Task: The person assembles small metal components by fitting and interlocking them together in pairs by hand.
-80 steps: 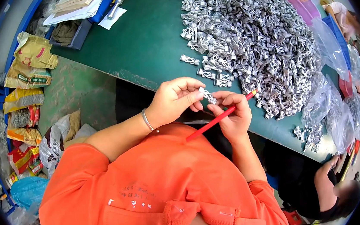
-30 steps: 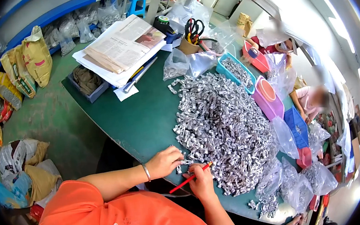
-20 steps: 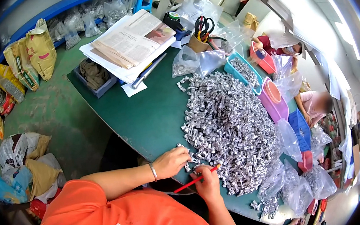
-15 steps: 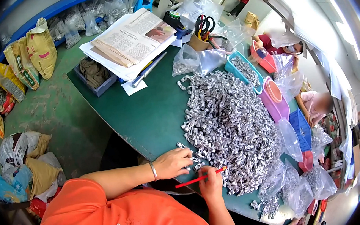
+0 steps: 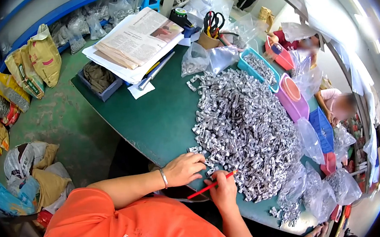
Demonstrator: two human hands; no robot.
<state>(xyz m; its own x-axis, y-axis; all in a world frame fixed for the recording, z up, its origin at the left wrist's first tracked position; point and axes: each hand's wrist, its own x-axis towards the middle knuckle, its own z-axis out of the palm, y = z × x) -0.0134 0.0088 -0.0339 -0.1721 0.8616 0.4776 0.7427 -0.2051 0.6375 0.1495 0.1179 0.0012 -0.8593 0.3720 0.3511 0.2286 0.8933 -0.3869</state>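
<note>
A large heap of small silver metal parts (image 5: 250,131) covers the right half of the green table (image 5: 140,123). My left hand (image 5: 183,168), with a bracelet at the wrist, lies at the table's front edge beside a few loose parts, its fingers bent; whether it grips one is hidden. Just to its right, my right hand (image 5: 224,189) is closed around a red pencil (image 5: 201,192), whose tip points toward the heap. Loose parts lie between the two hands.
Newspapers (image 5: 139,39) and a grey bin with cloth (image 5: 99,81) stand at the back left. Beyond the heap are a turquoise basket (image 5: 251,67), a purple tray (image 5: 294,104) and a blue basket (image 5: 321,128). Co-workers (image 5: 335,104) sit at the right. Sacks (image 5: 44,57) line the floor.
The held metal part has left the view between my hands, which moved from near my body to the table edge. The camera view has lifted. The pencil stays in my right hand.
</note>
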